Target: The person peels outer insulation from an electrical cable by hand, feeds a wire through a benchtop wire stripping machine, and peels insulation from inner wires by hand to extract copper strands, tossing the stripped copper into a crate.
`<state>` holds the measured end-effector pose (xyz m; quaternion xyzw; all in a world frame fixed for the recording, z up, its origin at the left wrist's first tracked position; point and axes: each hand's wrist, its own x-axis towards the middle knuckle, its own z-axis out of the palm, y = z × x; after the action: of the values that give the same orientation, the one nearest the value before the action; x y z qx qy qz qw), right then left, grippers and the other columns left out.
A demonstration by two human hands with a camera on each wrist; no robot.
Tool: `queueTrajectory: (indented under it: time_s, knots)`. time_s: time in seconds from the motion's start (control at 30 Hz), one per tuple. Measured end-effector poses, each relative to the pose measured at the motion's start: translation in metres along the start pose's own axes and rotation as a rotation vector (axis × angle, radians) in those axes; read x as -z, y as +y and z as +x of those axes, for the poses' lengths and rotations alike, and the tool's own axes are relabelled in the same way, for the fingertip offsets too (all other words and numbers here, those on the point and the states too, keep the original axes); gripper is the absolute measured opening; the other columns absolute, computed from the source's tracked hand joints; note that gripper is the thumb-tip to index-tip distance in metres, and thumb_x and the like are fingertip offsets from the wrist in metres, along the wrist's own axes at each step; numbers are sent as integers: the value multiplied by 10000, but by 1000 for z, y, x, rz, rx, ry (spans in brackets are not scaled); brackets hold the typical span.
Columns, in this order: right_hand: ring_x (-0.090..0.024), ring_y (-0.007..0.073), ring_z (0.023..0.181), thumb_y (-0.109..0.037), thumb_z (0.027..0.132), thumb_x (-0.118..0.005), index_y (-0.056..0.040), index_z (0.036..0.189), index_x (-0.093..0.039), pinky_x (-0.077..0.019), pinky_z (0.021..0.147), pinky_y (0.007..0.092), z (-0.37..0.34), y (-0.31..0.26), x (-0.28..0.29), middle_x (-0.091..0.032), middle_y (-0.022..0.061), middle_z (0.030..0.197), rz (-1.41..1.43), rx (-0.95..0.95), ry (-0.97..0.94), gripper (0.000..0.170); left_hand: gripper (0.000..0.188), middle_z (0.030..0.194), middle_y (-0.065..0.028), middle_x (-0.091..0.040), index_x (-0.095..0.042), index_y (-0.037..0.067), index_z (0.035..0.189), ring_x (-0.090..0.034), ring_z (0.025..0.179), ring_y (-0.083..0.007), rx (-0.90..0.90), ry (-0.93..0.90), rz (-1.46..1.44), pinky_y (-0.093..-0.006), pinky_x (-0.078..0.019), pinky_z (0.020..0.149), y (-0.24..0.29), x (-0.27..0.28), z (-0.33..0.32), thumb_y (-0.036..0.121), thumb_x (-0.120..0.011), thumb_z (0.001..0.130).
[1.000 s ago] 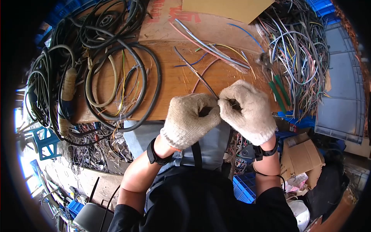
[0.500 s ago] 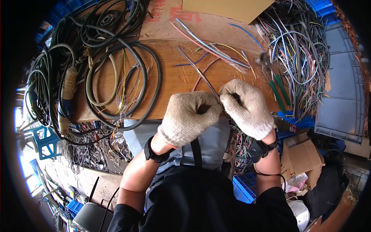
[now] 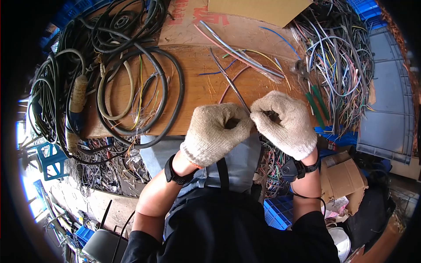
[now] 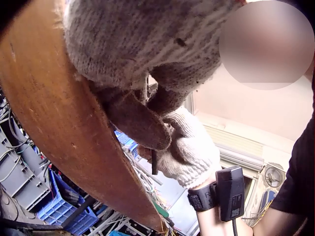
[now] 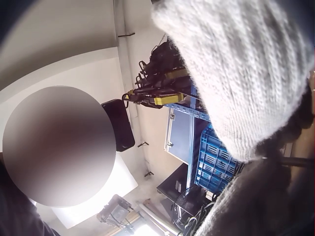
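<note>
Both hands wear off-white knit gloves and meet at the front edge of the wooden table. A thin dark cable [image 3: 229, 80] slants up and left from between them over the wood. Its lower part is pinched by the left hand [image 3: 215, 131], thumb against curled fingers. The right hand [image 3: 285, 125] pinches the same cable just beside the left fingertips. In the left wrist view a short dark cable end [image 4: 154, 162] sticks out below the left hand [image 4: 142, 64], with the right hand [image 4: 189, 147] behind. The right wrist view shows mostly glove fabric; the fingertips are hidden there.
Black cable coils [image 3: 180, 87] lie on the left of the table [image 3: 193, 96]. Loose pink, blue and grey wires [image 3: 237, 53] lie beyond the hands. Green-handled pliers [image 3: 316, 103] and a heap of stripped wires [image 3: 342, 65] are at the right.
The cable's far end has shifted right and slightly toward the hands. The left hand has moved slightly up from its earliest position; the right hand has shifted a little, still beside it.
</note>
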<state>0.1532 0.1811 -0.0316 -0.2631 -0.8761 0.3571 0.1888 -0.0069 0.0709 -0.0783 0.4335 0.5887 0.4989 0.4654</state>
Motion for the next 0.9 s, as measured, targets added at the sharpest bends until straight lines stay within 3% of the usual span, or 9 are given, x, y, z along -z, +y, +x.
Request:
queueTrajectory:
  time_s: [0.13,0.17,0.23,0.33,0.57,0.63,0.73,0.83,0.9]
  knots:
    - [-702,230,706,-117,838,-777,-75,931,-724,-544,631,334,2,1,1,-696,96,817,-46,72,5,115,165,763,-111,-684,-743,39,888,-646,643,-168,18,2,1,-305,-520,638,0,0,0,197,-701,864]
    - [-702,230,706,-117,838,-777,-75,931,-724,-544,631,334,2,2,0,-696,96,817,-46,73,4,115,168,725,-69,-680,-733,17,888,-638,639,-116,-17,8,8,-266,-508,613,-1,0,0,182,-701,892]
    - [-649,156,665,-24,828,-763,-47,912,-702,-494,578,287,2,2,-1,-679,60,806,-27,70,22,106,178,687,-28,-676,-722,-6,888,-631,634,-63,-51,14,13,-226,-496,588,-1,0,0,168,-702,921]
    - [-694,246,695,-115,829,-764,-85,912,-715,-546,625,345,2,-1,-1,-690,92,810,-29,21,7,101,169,688,-36,-682,-727,-6,893,-632,627,-70,-12,-10,76,-243,-501,590,3,1,1,161,-703,903]
    - [-671,239,690,-61,816,-749,-57,892,-693,-527,620,330,3,-7,-1,-663,97,810,-213,61,-5,94,148,687,-56,-688,-729,-4,896,-640,631,-93,-82,19,143,-270,-513,607,-1,0,0,139,-696,878]
    - [-682,296,760,-116,843,-712,-96,896,-667,-545,682,399,3,-7,0,-662,93,832,-216,31,-36,73,148,685,-52,-687,-729,-4,893,-640,632,-92,-76,16,134,-269,-513,609,-1,0,0,139,-694,878]
    - [-686,309,781,-108,856,-698,-81,914,-660,-542,696,398,2,-5,-2,-665,109,855,-163,-4,-48,74,161,699,-52,-694,-734,0,909,-647,638,-87,-48,-9,116,-259,-509,604,1,1,-1,156,-695,900]
    - [-689,297,766,-101,882,-688,-55,923,-655,-540,691,380,1,0,-3,-671,121,874,-9,-86,-57,70,141,728,-108,-669,-735,62,875,-636,626,-192,24,-16,57,-321,-510,621,0,1,0,193,-684,873]
    - [-691,283,757,-97,896,-680,-45,933,-657,-539,687,368,1,-1,-1,-674,122,873,56,-119,-83,67,187,726,-45,-704,-728,1,918,-660,659,-76,-67,-46,83,-233,-510,602,-4,3,1,183,-690,941]
